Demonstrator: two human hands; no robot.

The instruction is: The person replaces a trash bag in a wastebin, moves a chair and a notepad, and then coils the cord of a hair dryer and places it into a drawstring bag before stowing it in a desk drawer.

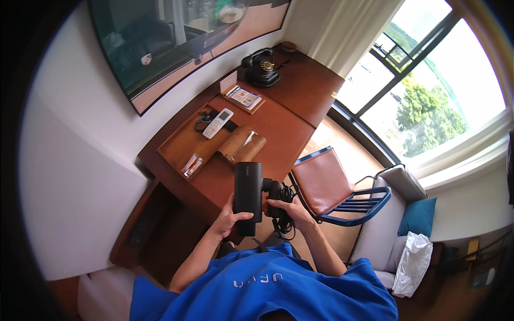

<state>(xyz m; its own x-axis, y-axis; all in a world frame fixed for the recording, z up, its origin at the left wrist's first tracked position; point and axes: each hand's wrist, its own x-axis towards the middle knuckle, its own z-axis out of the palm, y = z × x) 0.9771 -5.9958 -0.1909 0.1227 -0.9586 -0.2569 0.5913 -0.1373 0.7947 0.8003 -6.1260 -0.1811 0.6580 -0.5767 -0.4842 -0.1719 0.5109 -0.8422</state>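
Note:
A black hair dryer (247, 188) is held between my two hands, in front of the desk's near edge. My left hand (229, 220) grips the barrel near its lower end, thumb across the front. With my right hand (296, 210) I grasp the folded handle (275, 192) and the bundled black cord (286, 200), whose loops hang below the fingers. Just beyond the dryer, on the wooden desk (281, 136), lies a tan tissue box cover (243, 144). A white remote control (218, 123) rests on the wooden tray (176, 149) behind it.
A rotary telephone (263, 70), a card holder with leaflets (243, 98) and small packets (192, 165) sit on the desk. A blue-framed chair (323, 180) stands at the right, before a grey sofa (373, 224). A wall-mounted television (168, 44) hangs above the desk.

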